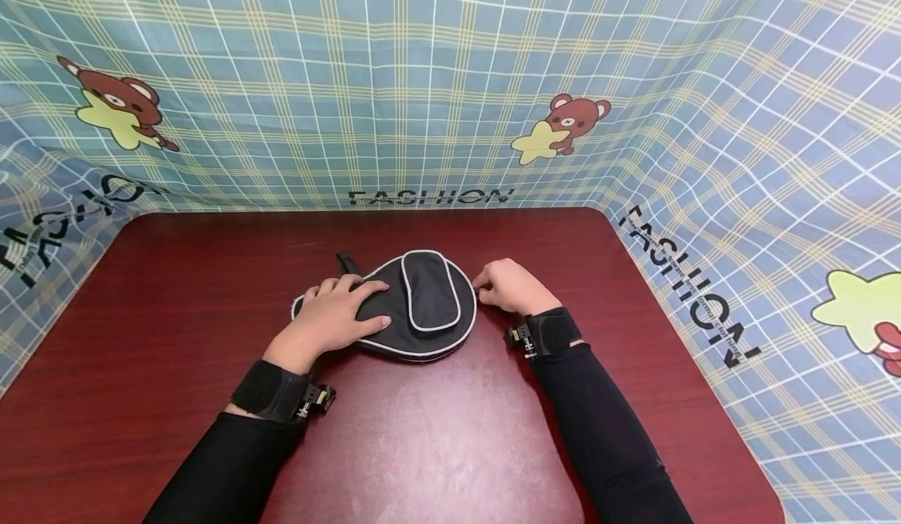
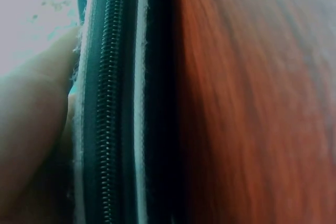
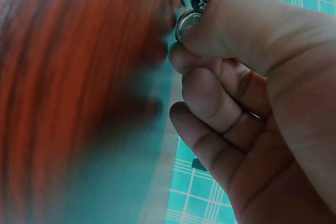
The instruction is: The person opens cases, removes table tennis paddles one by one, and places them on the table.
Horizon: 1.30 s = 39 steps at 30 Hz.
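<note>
A black table tennis paddle case (image 1: 378, 317) with white piping lies flat on the table, its small front pocket (image 1: 431, 289) facing up. My left hand (image 1: 331, 317) rests on its narrower left part with fingers spread. In the left wrist view, a closed stretch of zipper (image 2: 108, 98) runs along the case's side, beside a blurred finger. At the rounded right end, my right hand (image 1: 517, 285) pinches a metal zipper pull (image 3: 187, 21) between thumb and forefinger, the other fingers curled below. Whatever the case holds inside is hidden.
The dark red table (image 1: 436, 438) reaches back to a blue plaid cloth (image 1: 450, 102) with bears and lettering, which also hangs at both sides. A black strap (image 1: 346, 263) sticks out behind the case. Both wrists carry strapped-on cameras.
</note>
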Each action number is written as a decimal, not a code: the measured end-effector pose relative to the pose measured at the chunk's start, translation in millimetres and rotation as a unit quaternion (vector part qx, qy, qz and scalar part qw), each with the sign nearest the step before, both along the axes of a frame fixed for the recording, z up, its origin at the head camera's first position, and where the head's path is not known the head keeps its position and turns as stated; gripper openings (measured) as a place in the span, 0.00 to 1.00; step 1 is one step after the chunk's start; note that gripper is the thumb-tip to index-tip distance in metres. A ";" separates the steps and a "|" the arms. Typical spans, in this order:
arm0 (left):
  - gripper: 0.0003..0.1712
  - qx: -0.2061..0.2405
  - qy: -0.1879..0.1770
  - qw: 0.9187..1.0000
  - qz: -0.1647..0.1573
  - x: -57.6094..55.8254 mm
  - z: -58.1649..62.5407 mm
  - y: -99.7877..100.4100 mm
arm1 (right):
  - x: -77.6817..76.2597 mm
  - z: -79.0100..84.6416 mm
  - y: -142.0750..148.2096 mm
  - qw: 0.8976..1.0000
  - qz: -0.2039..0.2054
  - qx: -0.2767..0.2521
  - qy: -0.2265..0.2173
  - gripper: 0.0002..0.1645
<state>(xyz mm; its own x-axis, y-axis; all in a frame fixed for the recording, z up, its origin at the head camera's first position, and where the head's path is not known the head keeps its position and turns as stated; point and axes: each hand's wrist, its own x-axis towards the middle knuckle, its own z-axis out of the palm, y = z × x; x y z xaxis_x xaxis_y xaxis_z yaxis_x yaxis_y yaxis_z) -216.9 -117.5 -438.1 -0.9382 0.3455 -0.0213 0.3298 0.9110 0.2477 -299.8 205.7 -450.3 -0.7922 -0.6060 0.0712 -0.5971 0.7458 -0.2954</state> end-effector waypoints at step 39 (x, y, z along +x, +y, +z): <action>0.36 -0.027 -0.017 0.998 0.052 15.5 8.7 18.7 | 1.2 2.6 -2.3 1.000 -0.004 0.020 0.015 0.14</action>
<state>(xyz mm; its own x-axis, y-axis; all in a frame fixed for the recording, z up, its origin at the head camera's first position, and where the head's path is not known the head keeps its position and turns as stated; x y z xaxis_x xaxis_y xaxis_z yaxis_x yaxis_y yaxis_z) -201.4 -98.7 -429.4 -0.9673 0.2440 -0.0693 0.2254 0.9521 0.2068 -298.6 203.5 -447.7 -0.7948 -0.6027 0.0709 -0.5993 0.7612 -0.2479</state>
